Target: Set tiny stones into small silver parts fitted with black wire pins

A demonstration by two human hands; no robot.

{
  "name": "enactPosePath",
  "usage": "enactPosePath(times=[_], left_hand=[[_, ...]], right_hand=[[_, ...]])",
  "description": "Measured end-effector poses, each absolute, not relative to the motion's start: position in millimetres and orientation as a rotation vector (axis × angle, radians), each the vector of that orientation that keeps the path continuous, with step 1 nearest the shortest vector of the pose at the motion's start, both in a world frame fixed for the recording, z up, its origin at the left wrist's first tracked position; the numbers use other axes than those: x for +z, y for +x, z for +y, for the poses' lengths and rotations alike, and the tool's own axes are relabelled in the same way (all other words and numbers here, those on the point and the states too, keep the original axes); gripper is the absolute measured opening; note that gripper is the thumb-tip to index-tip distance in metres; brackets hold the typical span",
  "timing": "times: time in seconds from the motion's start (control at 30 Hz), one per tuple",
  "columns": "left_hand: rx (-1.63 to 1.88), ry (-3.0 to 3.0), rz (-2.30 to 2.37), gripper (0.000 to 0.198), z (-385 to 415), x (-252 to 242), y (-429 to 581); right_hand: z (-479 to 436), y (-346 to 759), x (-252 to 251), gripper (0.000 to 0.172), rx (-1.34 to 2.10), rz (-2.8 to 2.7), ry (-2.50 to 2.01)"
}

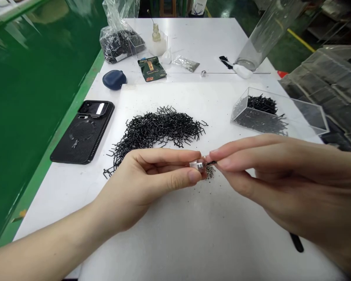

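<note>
A small silvery fitting (197,165) sits pinched between thumb and fingers of the left hand (143,179), seemingly to steady its end towards the right hand (269,175). The latter's fingertips close on a thin dark piece (212,162) (mostly hidden) at that end. Tiny metal bits (210,173) lie below the grip; bent black pieces (160,127) heap beyond, probably for easy reach.
</note>
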State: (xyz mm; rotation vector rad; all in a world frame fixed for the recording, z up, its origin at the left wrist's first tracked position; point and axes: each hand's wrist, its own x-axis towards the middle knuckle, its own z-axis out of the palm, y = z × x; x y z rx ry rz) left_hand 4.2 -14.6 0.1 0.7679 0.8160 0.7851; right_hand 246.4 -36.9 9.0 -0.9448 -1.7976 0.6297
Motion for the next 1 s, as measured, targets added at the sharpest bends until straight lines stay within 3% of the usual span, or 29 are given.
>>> enactPosePath(times=[0.37, 1.0], left_hand=[[0.769, 0.760, 0.819, 0.030, -16.2, -1.2, 1.7], [0.769, 0.780, 0.850, 0.029, -16.2, -0.4, 2.4]], right_hand=[[-34.2, 242.1, 10.8, 0.039, 0.543, -1.816, -0.946], [-33.7, 243.8, 7.6, 0.041, 0.463, -1.883, -0.949]])
